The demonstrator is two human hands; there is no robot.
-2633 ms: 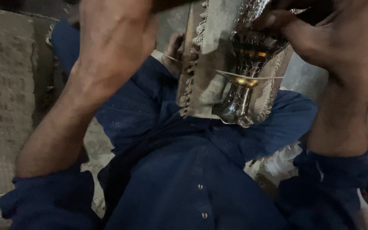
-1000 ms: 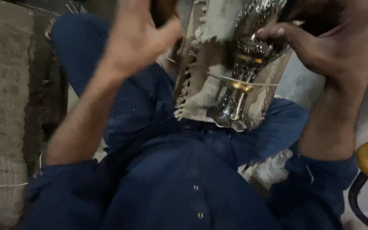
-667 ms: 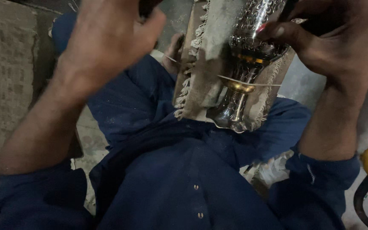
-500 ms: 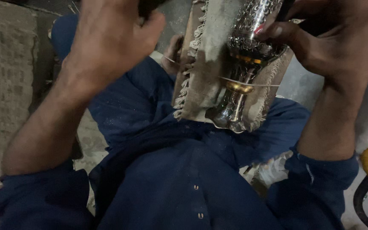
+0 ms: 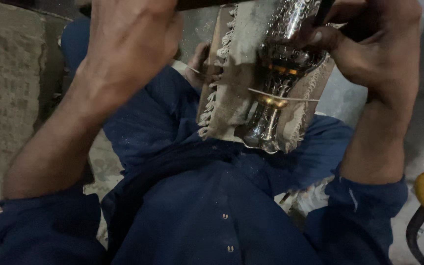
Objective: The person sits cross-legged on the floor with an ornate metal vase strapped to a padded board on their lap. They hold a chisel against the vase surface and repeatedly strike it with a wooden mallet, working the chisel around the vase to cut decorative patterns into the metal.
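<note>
The right hand [image 5: 369, 44] grips a silver goblet [image 5: 278, 73] lying on a fringed cloth [image 5: 226, 103] over the lap — the left hand [image 5: 128, 44] is raised beside it; its grip cannot be told.

Your right hand [image 5: 369, 44] is gripping the embossed silver goblet [image 5: 283, 64], which is lying against a fringed beige cloth [image 5: 231, 98] over your lap. Your left hand [image 5: 128, 44] is hovering raised beside the cloth, fingers curled.

support: person's lap [image 5: 212, 206] in dark blue cloth | on it: fringed beige cloth pad [image 5: 226, 93] — engraved silver goblet [image 5: 276, 88] lying across the pad | beside: woven mat [image 5: 6, 98] — on the floor
</note>
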